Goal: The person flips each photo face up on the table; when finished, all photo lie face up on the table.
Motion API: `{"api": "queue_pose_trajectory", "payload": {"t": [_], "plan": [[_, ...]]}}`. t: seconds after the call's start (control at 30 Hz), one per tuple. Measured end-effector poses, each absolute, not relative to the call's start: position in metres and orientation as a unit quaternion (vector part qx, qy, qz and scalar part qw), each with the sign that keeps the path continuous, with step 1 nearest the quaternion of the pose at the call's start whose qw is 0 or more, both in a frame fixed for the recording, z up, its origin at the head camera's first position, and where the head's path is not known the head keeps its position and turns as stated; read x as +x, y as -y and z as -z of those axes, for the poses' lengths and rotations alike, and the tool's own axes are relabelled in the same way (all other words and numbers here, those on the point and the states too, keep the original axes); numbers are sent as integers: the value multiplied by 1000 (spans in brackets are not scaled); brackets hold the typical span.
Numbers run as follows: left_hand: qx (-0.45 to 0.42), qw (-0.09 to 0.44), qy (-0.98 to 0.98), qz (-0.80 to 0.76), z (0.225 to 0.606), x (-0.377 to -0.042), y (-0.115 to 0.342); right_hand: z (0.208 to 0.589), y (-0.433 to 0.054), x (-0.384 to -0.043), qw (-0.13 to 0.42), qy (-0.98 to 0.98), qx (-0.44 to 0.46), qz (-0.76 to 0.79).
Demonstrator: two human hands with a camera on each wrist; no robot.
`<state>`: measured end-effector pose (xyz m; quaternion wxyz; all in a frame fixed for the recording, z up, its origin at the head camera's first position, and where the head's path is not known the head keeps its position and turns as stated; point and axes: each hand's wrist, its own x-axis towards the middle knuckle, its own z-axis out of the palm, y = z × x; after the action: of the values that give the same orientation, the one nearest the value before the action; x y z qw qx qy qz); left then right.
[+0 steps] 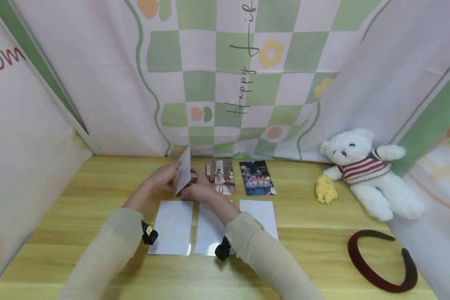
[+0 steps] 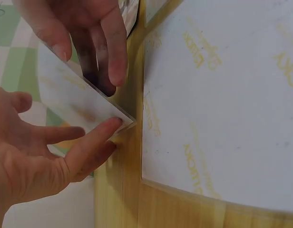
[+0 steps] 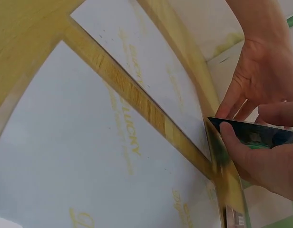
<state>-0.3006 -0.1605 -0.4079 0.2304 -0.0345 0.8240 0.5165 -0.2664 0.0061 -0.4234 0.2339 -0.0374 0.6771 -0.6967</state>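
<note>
White-backed card (image 1: 185, 171) tipped up, maybe for turning | right hand (image 1: 200, 189) pinches it | left hand (image 1: 166, 175) touches it, fingers straight | next likely needs gentle lining-up

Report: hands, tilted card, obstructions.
Left hand, right hand both on tilted card. White side faces left. Bear, headband off right, clear of hands.

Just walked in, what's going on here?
A person is holding a card up off the table between the left hand and right hand, its white side facing the left hand and its dark side the right. Just right of it, two picture cards lie face up. Nearer the person, three white-side-up cards form a row, partly covered by the right arm. A bear and a headband sit off to the right, untouched.
</note>
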Motion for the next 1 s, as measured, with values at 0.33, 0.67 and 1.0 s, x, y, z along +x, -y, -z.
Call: {"api": "queue_pose_trajectory", "payload": {"t": [0.33, 0.67, 1.0], "plan": [[-22, 257, -769, -585, 407, -303, 157, 425, -1, -267, 252, -672, -40, 695], [-50, 267, -714, -645, 410, -303, 163, 427, -2, -264, 234, -729, -99, 636], [-17, 293, -598, -746, 418, -303, 182, 430, -4, -265, 209, -789, -139, 562]]}}
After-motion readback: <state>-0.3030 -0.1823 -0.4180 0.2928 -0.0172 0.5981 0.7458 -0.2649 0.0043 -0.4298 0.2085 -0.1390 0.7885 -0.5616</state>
